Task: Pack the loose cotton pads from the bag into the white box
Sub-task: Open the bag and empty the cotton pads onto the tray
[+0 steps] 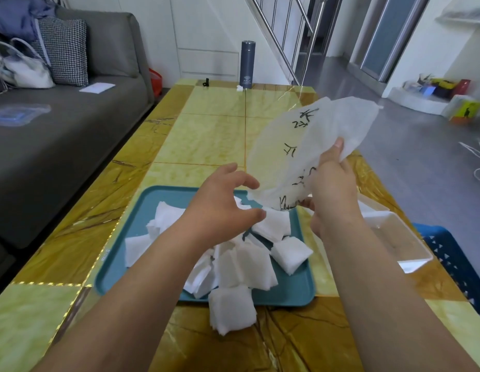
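My right hand (330,183) grips a white translucent bag (308,146) with black writing, held tilted above the tray with its mouth pointing down. My left hand (220,200) hovers by the bag's mouth, fingers loosely curled, holding nothing. Several white cotton pads (249,259) lie heaped on a teal tray (120,264). One stack of pads (230,308) hangs over the tray's front edge onto the table. The white box (400,237) stands open to the right of the tray, partly hidden behind my right forearm.
The yellow marble-patterned table (206,135) stretches ahead, with a grey flask (246,64) at its far end. A grey sofa (59,130) runs along the left. A blue crate (459,253) sits at the right, beyond the box.
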